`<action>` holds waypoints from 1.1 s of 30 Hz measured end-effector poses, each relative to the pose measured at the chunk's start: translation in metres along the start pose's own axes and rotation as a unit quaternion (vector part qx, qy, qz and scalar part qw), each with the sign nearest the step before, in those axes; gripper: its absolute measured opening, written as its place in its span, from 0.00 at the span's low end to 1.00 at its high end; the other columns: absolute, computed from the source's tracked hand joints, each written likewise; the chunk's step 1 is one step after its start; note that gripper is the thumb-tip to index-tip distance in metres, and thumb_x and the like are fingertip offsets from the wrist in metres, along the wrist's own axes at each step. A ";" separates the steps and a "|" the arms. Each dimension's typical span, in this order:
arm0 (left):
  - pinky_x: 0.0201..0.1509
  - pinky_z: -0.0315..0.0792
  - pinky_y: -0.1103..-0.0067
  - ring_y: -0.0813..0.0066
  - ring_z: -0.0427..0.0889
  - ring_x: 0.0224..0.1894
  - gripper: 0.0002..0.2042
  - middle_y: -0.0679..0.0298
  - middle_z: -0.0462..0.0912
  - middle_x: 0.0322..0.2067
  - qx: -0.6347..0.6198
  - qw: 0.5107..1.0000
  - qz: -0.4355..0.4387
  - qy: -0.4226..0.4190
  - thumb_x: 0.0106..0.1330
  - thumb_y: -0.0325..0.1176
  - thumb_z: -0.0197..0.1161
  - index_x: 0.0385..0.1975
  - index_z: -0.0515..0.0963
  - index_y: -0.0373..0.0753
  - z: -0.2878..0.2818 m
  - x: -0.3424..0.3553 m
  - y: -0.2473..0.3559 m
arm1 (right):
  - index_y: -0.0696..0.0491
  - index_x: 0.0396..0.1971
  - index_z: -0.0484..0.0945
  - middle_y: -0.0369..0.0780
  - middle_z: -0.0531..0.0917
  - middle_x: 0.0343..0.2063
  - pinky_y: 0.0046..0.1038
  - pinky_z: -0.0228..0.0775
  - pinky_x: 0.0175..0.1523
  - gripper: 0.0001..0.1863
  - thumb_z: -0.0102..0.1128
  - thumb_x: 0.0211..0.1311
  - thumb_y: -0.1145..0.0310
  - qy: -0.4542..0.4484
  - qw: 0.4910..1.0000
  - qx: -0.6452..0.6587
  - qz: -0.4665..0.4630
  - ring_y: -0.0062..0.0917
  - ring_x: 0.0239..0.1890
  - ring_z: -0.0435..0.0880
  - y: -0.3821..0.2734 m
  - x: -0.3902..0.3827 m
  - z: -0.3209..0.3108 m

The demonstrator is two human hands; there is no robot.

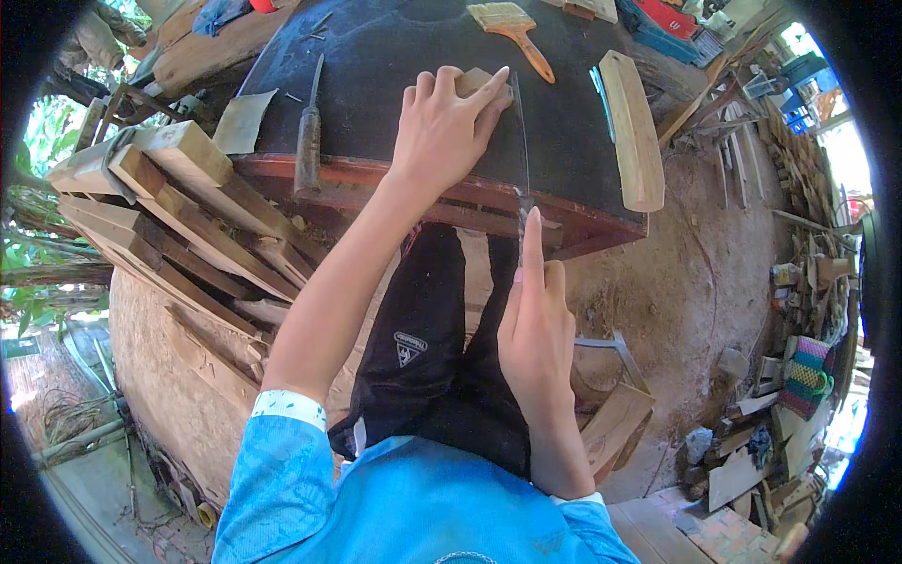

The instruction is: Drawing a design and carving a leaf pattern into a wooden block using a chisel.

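Note:
On the dark tabletop (573,141), my left hand (442,127) is closed over a small wooden block (474,81), index finger stretched along its top. A long, thin metal blade (522,136) lies upright in view beside the block's right side, crossing the table's red front edge. My right hand (534,315) grips the tool's handle below that edge, index finger pointing along it; the handle is mostly hidden. A wooden-handled chisel (307,146) lies left of my left hand, and a paintbrush (521,42) lies above the blade. A pale wooden bar (629,132) is at the right.
Stacked timber (188,197) leans at the table's left, beside a pale sheet (244,122). My legs stand below the front edge. Wood scraps (742,479) and a woven striped item (808,376) lie on the floor at right. Red and blue cases (662,28) sit behind.

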State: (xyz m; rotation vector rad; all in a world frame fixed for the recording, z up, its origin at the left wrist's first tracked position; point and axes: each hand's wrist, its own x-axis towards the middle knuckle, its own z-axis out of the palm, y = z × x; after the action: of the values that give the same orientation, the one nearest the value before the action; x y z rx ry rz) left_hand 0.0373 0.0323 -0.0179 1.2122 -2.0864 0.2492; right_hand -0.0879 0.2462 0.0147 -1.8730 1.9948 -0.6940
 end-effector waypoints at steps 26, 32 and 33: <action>0.53 0.72 0.63 0.54 0.76 0.47 0.20 0.54 0.77 0.48 0.005 1.000 -0.011 -0.024 0.78 0.46 0.54 0.68 0.76 0.65 -0.002 0.001 0.002 | 0.50 0.80 0.48 0.51 0.79 0.33 0.49 0.75 0.40 0.38 0.48 0.74 0.75 -0.031 0.997 -0.073 0.010 0.50 0.34 0.83 -0.025 0.023 -0.018; 0.52 0.72 0.63 0.54 0.76 0.47 0.20 0.54 0.77 0.47 -0.001 1.000 -0.006 -0.015 0.78 0.46 0.54 0.68 0.76 0.64 -0.001 0.000 0.001 | 0.51 0.80 0.48 0.53 0.81 0.35 0.49 0.76 0.43 0.38 0.48 0.73 0.75 -0.054 0.994 -0.093 0.028 0.51 0.36 0.84 -0.029 0.019 -0.027; 0.52 0.72 0.63 0.54 0.76 0.47 0.20 0.54 0.77 0.47 0.001 1.000 -0.006 -0.013 0.78 0.46 0.54 0.68 0.76 0.64 -0.001 0.000 0.000 | 0.51 0.80 0.48 0.53 0.81 0.35 0.49 0.76 0.43 0.38 0.48 0.73 0.75 -0.053 0.994 -0.093 0.029 0.51 0.36 0.84 -0.028 0.023 -0.026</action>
State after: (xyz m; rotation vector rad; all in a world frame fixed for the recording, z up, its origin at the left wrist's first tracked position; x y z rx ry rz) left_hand 0.0372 0.0329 -0.0172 1.2348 -2.1012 0.2314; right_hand -0.0804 0.2265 0.0537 -1.9013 2.0980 -0.3951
